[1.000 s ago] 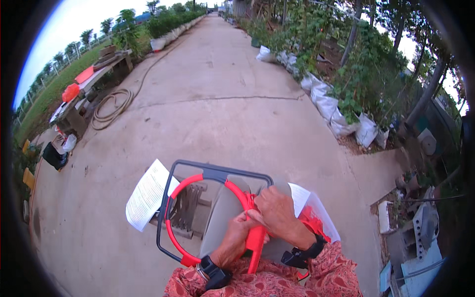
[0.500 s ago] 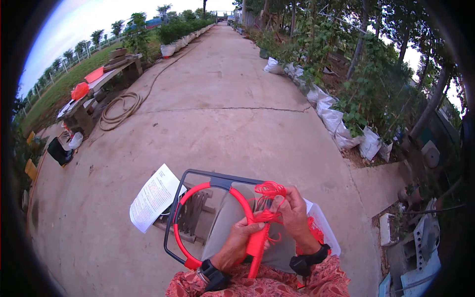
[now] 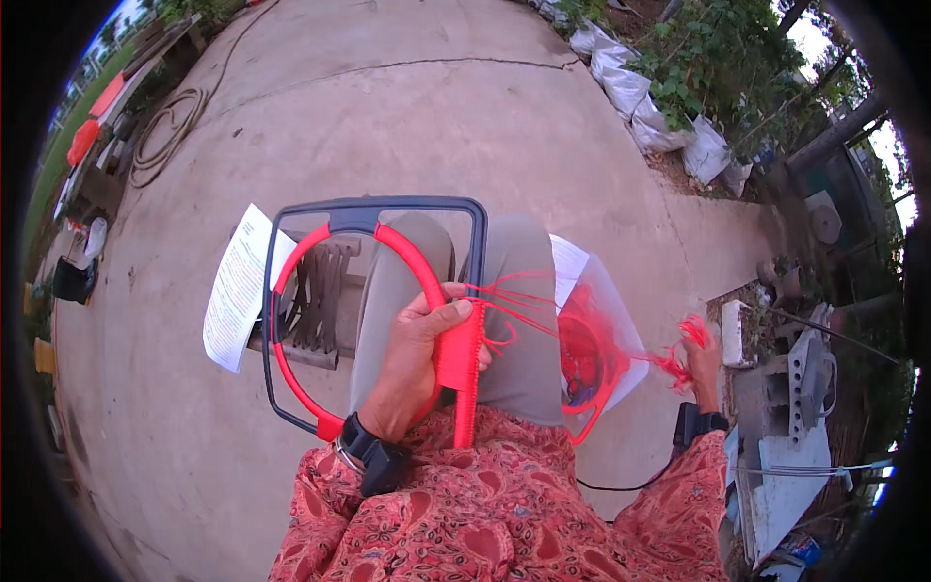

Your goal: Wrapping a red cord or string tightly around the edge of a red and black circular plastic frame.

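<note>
On my lap rests a black rounded rectangular frame [image 3: 412,203] with a red-wrapped ring [image 3: 412,262] inside it. Red cord is wound tightly over its right side, forming a broad red band [image 3: 458,354]. My left hand [image 3: 412,349] is closed round this band, thumb on top near its upper end. Several strands of red cord [image 3: 519,308] run from there to the right. Far out at the right, my right hand [image 3: 705,369] is closed on a loose red cord bundle [image 3: 692,335], its fingers partly hidden and smeared by motion.
Beside my right leg stands a translucent white container [image 3: 628,335] with red cord in it. A printed sheet [image 3: 238,291] lies left of the frame, by a low slatted wooden piece [image 3: 320,301]. Concrete blocks [image 3: 800,373] lie right, white sacks [image 3: 621,87] farther off, a coiled hose [image 3: 170,145] at left.
My right hand has swung from beside the left hand far out to the right, drawing the red cord strands out taut. My left hand keeps its hold on the frame. The view has tilted down.
</note>
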`<state>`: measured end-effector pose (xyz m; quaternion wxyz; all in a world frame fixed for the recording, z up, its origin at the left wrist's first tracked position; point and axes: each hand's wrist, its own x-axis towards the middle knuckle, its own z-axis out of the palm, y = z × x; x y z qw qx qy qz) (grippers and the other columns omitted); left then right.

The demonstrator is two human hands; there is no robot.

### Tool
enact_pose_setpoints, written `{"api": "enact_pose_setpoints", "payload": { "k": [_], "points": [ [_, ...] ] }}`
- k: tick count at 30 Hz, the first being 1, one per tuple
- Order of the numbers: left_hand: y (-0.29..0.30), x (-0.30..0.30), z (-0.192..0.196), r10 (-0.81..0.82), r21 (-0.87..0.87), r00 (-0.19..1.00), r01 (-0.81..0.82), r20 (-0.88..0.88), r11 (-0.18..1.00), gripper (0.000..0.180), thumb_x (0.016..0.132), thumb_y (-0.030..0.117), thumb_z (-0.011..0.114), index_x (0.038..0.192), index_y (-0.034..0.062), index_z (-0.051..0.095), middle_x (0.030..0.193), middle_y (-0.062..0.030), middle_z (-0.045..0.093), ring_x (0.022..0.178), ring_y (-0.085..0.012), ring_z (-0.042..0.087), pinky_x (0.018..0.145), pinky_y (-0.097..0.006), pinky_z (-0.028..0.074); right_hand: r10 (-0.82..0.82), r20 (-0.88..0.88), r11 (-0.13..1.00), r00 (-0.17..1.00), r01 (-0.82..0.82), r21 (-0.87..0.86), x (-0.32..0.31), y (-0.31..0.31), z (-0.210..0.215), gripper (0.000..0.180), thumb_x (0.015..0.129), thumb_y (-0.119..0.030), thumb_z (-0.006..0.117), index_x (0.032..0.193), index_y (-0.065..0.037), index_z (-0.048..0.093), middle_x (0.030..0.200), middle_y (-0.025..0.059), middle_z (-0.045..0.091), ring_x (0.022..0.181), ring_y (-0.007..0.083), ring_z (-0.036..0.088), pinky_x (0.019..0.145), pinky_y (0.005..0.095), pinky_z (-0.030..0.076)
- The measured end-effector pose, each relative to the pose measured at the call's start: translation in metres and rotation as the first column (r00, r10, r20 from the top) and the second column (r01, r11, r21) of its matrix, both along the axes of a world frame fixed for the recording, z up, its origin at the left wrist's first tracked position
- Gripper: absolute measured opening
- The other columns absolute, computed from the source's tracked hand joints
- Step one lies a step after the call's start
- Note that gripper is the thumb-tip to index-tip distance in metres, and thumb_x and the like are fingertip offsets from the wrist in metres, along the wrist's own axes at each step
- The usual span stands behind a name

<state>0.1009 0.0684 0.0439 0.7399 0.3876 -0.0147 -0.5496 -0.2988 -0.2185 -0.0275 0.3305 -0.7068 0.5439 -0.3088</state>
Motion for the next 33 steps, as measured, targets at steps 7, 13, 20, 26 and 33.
{"api": "enact_pose_setpoints", "payload": {
  "k": [7, 13, 20, 26, 33],
  "points": [
    [-0.002, -0.010, -0.004, -0.020, 0.059, 1.000, 0.019, 0.017, 0.998, 0.025, 0.085, 0.009, 0.062, 0.107, 0.0043, 0.051, 0.080, -0.0107, 0.058, 0.050, -0.0269, 0.060, 0.044, -0.039, 0.053, -0.135, -0.336, 0.988, 0.932, 0.099, -0.122, -0.037, 0.027, -0.061, 0.023, 0.083, -0.020, 0.060, 0.095, -0.001, 0.066, 0.067, 0.0111, 0.061, 0.060, 0.0274, 0.060, 0.056, 0.0383, 0.046],
    [-0.004, -0.009, -0.005, -0.013, 0.063, 0.999, 0.010, 0.043, 0.998, 0.024, 0.087, 0.007, 0.060, 0.109, 0.0026, 0.050, 0.079, -0.0121, 0.058, 0.052, -0.0277, 0.062, 0.046, -0.038, 0.055, 0.087, 0.623, 0.629, 0.777, -0.528, 0.571, 0.161, 0.116, 0.037, 0.029, 0.097, -0.026, 0.050, 0.086, -0.001, 0.060, 0.054, -0.0066, 0.038, 0.043, 0.0027, 0.032, 0.040, 0.0197, 0.026],
    [-0.003, -0.006, -0.007, 0.030, 0.038, 0.999, -0.032, 0.035, 0.999, 0.028, 0.084, 0.010, 0.064, 0.109, 0.0068, 0.051, 0.082, -0.0117, 0.059, 0.053, -0.0266, 0.060, 0.046, -0.039, 0.053, 0.496, 0.296, 0.829, 0.816, -0.546, 0.117, 0.215, 0.170, 0.056, 0.022, 0.090, -0.019, 0.062, 0.104, -0.002, 0.063, 0.067, 0.0017, 0.062, 0.059, 0.0114, 0.059, 0.055, 0.0289, 0.047],
    [0.001, -0.004, -0.006, 0.089, 0.023, 0.996, -0.089, 0.006, 0.996, 0.026, 0.085, 0.007, 0.062, 0.108, 0.0038, 0.051, 0.082, -0.0131, 0.061, 0.054, -0.0285, 0.062, 0.048, -0.041, 0.055, 0.561, 0.236, 0.794, 0.794, -0.596, 0.119, 0.173, 0.147, 0.025, 0.023, 0.079, -0.006, 0.068, 0.101, -0.001, 0.065, 0.086, 0.0066, 0.071, 0.076, 0.0129, 0.066, 0.071, 0.0292, 0.051],
    [-0.002, -0.004, -0.006, 0.070, 0.057, 0.997, -0.072, 0.026, 0.996, 0.030, 0.085, 0.011, 0.064, 0.111, 0.0058, 0.050, 0.084, -0.0115, 0.059, 0.053, -0.0272, 0.060, 0.046, -0.040, 0.053, -0.163, 0.106, 0.863, 0.981, 0.090, 0.498, 0.026, 0.041, -0.067, 0.020, 0.081, -0.010, 0.065, 0.098, 0.000, 0.066, 0.074, 0.0009, 0.064, 0.065, 0.0117, 0.058, 0.061, 0.0282, 0.047]
  ]
}}
